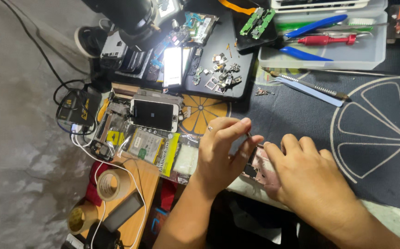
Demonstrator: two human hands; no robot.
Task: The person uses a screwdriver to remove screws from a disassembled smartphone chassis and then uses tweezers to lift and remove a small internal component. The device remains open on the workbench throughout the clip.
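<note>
Head view: the fingers point(236, 127) of the left hand point(220, 154) were seen pinched together on a thin dark tool point(248, 134), probably tweezers or a fine driver, its tip aimed down into a pink phone frame point(259, 168). The frame lay opened at the near edge of the table point(301, 110), directly beneath both hands. The right hand point(308, 177) was laid flat over the frame's right part, its fingers point(285, 145) close together and pressed down on it; whether anything was gripped underneath could not be told.

Further out, to the left, a white phone with a dark screen point(154, 115), packaged spare parts point(147, 145) and rolls of tape point(112, 184) were spread about. On the far side, a dark tray of small loose metal parts point(223, 74) sat under a microscope point(131, 18), and a clear box with blue-handled pliers point(317, 25) stood far right.

As a judgement, a slip of the tool tip could scratch or tear something delicate inside the frame, were the holding hand to shift. Any tiny part lifted out could easily be dropped and lost over the near table edge, so close to it was the frame placed.
</note>
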